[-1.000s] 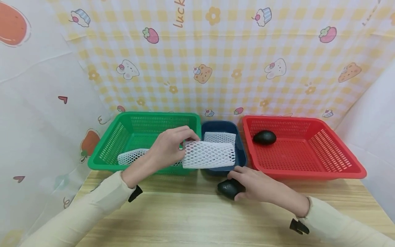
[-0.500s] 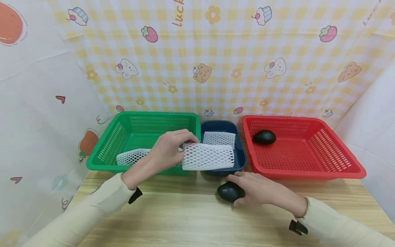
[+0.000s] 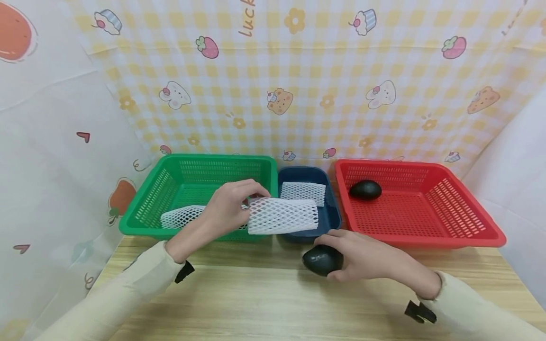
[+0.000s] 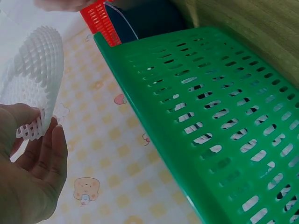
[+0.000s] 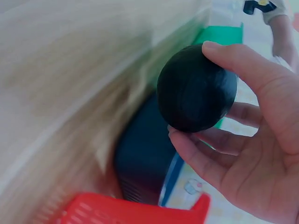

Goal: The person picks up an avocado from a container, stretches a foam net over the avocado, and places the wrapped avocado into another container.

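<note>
My left hand (image 3: 228,206) pinches one end of a white foam net sleeve (image 3: 283,216), held above the gap between the green basket and the blue bin. In the left wrist view the sleeve (image 4: 39,65) bows open between thumb and fingers. A dark avocado (image 3: 323,260) sits in the grip of my right hand (image 3: 362,255), in front of the blue bin. The right wrist view shows thumb and fingertips around the avocado (image 5: 196,88). Another foam net sleeve (image 3: 303,191) lies in the blue bin (image 3: 328,222).
At left stands a green basket (image 3: 142,199) holding a netted item (image 3: 181,216), partly hidden by my left arm. The red basket (image 3: 426,239) at right contains another dark avocado (image 3: 365,190). All stand on a wooden table (image 3: 256,298) against a patterned cloth (image 3: 239,94).
Over the last half second the right hand and avocado have shifted slightly right and up. The left hand has drifted a little left with the foam net sleeve.
</note>
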`<control>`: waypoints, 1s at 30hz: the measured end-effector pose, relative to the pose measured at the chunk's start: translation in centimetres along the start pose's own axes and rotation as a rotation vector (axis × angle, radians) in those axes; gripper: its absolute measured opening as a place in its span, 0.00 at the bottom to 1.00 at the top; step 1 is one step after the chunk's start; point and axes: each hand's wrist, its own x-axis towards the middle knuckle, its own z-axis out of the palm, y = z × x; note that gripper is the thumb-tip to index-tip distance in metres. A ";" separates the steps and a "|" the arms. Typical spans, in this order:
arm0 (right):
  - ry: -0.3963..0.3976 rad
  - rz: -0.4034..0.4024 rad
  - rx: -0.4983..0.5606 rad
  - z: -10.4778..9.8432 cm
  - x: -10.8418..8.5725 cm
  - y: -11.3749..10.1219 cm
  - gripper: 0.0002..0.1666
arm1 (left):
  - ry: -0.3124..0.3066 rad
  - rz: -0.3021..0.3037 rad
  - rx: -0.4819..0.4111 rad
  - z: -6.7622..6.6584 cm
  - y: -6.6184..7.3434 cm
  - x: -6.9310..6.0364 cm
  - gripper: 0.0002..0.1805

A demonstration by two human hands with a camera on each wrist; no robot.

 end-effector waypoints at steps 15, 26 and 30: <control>0.141 -0.003 -0.044 -4.1 -1.4 1.5 0.41 | 0.025 -0.003 -0.014 0.0 -0.4 -0.6 0.26; 0.205 0.038 -0.028 -5.2 -1.3 2.3 0.42 | 0.018 -0.001 -0.013 -0.1 -0.3 -0.6 0.26; 0.241 0.008 -0.042 -5.7 -1.2 2.4 0.43 | 0.014 -0.001 -0.014 0.0 -0.3 -0.6 0.25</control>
